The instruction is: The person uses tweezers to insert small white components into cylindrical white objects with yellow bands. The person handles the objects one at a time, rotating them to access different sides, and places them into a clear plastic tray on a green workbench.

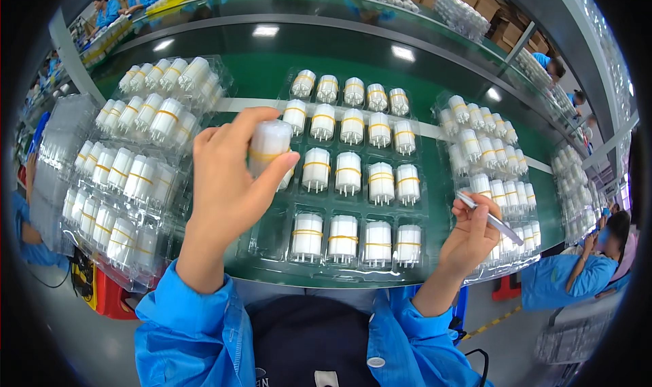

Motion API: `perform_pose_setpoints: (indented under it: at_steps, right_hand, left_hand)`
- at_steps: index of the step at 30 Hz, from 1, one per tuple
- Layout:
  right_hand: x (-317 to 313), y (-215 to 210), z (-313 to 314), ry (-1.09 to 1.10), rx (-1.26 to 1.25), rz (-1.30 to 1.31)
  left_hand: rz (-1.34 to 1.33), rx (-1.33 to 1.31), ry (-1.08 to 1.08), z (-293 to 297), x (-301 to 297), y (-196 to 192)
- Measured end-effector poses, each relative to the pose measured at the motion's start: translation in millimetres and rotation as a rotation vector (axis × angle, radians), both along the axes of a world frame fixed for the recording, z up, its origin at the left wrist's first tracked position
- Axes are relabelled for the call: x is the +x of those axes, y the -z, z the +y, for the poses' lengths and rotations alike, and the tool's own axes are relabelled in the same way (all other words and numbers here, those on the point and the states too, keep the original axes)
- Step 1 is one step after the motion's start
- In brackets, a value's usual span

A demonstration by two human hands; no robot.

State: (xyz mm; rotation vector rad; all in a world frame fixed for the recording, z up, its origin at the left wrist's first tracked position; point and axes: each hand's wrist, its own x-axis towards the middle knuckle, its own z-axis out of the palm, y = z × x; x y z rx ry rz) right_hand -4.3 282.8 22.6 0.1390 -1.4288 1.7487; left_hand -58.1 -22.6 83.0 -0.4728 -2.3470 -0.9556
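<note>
Holding white tube (269,146) in left hand (227,187), looks light, hard, smooth; grip middle band. Right hand (468,234) pinches pen (490,217).

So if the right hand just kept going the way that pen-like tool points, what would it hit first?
Probably the stacked tray of white cylinders on the right: the right hand aims its slim tool up-left across it. Depth is unclear.
</note>
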Motion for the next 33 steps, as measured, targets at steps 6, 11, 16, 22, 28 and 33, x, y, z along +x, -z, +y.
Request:
perform_pose_setpoints:
  at_steps: [6, 11, 16, 22, 28, 33]
  right_hand:
    - [2, 28, 8, 0.047, -0.010, -0.106]
    - [2, 26, 8, 0.030, 0.003, -0.106]
    - [3, 29, 8, 0.052, 0.042, -0.079]
    - [17, 13, -3, 0.075, 0.124, -0.037]
    - [35, -16, -62, -0.277, 0.133, -0.028]
    - [39, -32, -92, -0.539, 0.306, -0.102]
  left_hand:
    - [-0.328, -0.188, 0.120, -7, 25, 18]
    - [-0.232, -0.355, 0.029, -3, 51, 43]
    - [-0.128, -0.430, 0.057, 29, 57, 45]
    - [-0.166, -0.284, 0.274, 28, 77, 44]
    - [-0.260, 0.289, 0.390, 29, 84, 59]
    - [-0.127, 0.267, 0.369, 28, 77, 54]
